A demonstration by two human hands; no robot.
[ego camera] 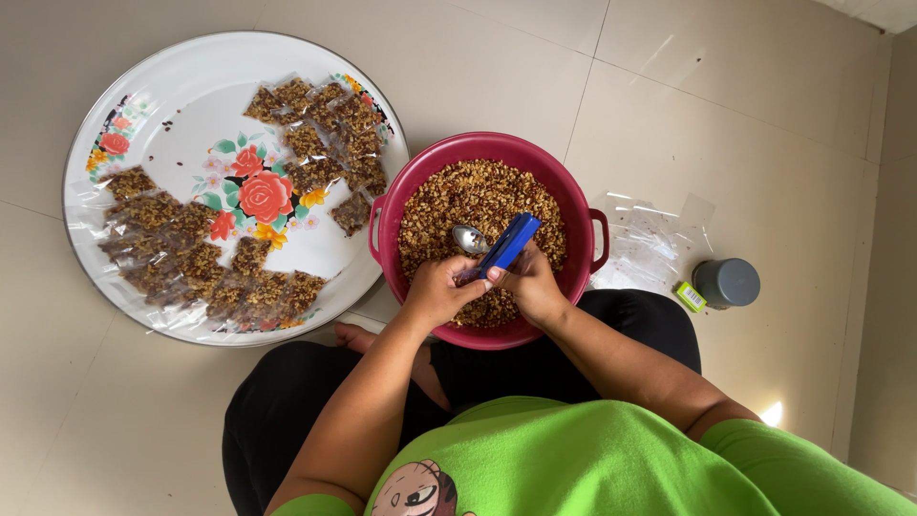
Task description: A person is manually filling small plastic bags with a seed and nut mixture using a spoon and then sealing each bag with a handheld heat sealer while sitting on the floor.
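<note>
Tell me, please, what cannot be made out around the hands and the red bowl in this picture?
- Head view: whatever the left hand pinches under the blue stapler is hidden by the fingers.
- The right hand covers the stapler's lower end.
- The spoon handle is hidden behind the stapler and hands.
- The bowl near rim is blocked by both hands.
- The clear bags are too faint to count.

A round pink plastic basin (580, 205) of brown granola-like mix sits on the floor before a seated person's lap. A metal spoon (468, 238) lies in the mix. Left of the basin, a large round flowered enamel tray (181, 115) carries small filled clear plastic packets (205, 272). Right of the basin lie empty clear plastic bags (650, 244), then a small grey lidded jar (727, 283).
</note>
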